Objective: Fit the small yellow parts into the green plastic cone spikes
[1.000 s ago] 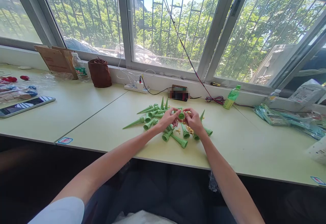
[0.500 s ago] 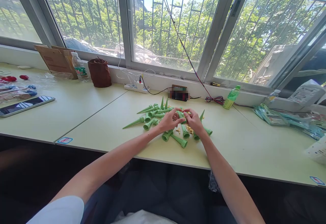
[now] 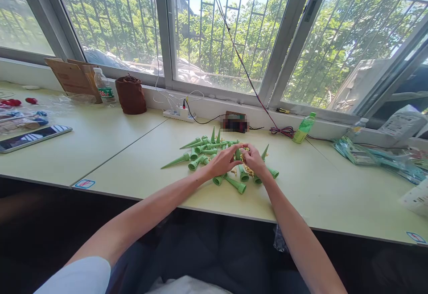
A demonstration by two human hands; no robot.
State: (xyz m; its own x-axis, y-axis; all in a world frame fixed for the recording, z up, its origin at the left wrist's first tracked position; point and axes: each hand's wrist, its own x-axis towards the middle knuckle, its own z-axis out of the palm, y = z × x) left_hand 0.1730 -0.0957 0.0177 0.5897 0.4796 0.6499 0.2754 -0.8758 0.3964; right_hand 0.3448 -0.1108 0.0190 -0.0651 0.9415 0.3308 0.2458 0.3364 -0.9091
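Note:
My left hand point(image 3: 223, 162) is curled over the middle of a pile of green plastic watering spikes point(image 3: 175, 161), thumb and fingers closed round one green spike point(image 3: 237, 155). Close against its fingertips, my right hand point(image 3: 254, 160) is pinched, and whatever is between those fingers is too small and covered to make out. Under and between the hands lie small yellow valve pieces point(image 3: 248, 170). A loose spike point(image 3: 236, 184) rests in front with its wide ribbed end to the right. Two spikes point(image 3: 213, 134) stand point up behind.
A black device point(image 3: 235, 122) with cables sits behind the pile. Right of it are a coiled cable point(image 3: 281, 131), a green bottle point(image 3: 304, 128) and plastic packets point(image 3: 359, 151). Leftward are a power strip point(image 3: 179, 114), a brown pouch point(image 3: 130, 95) and a tablet point(image 3: 35, 138).
The left fingers have stretched forward and right over the right fingertips. The right hand has turned slightly and stays close. The pile looks the same.

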